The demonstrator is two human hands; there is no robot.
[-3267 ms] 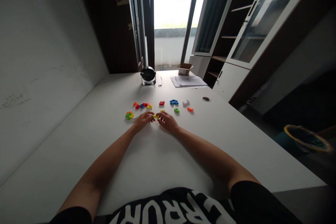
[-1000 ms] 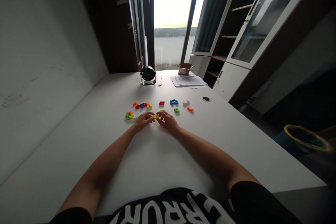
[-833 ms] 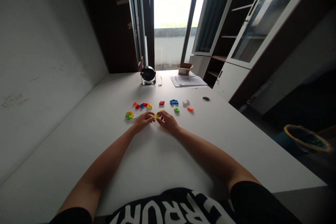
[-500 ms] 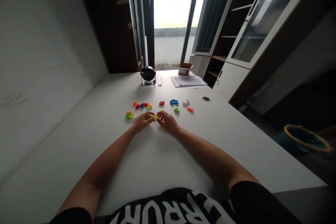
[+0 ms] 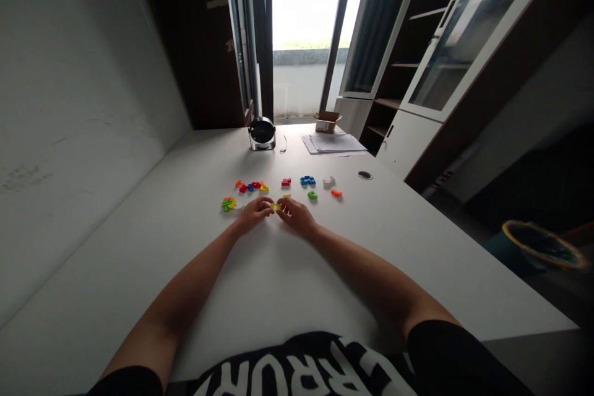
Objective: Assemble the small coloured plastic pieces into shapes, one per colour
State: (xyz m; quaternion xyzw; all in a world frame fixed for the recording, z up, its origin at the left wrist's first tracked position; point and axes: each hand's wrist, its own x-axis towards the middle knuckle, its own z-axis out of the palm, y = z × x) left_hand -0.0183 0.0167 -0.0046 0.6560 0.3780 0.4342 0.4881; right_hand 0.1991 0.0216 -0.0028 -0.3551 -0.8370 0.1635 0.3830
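Between my two hands is a small yellow plastic piece (image 5: 275, 206), pinched from both sides. My left hand (image 5: 254, 213) has thumb and fingers closed on its left end. My right hand (image 5: 296, 215) grips its right end, with the fingers partly hiding it. Another yellow piece (image 5: 287, 196) shows just behind the right fingers. Left of my left hand lie a green, yellow and orange cluster (image 5: 228, 203) and a row of red, blue, orange and yellow pieces (image 5: 253, 186). A green piece (image 5: 312, 195) lies to the right of my right hand.
Farther back on the white table (image 5: 278, 284) are a red piece (image 5: 286, 182), blue pieces (image 5: 307, 180), a white piece (image 5: 329, 181) and an orange piece (image 5: 336, 193). Behind stand a round black device (image 5: 262, 133), papers (image 5: 335, 143) and a cardboard box (image 5: 327, 122).
The yellow piece has turned slightly between my fingers. Both hands stay in nearly the same place, and the other pieces have not moved.
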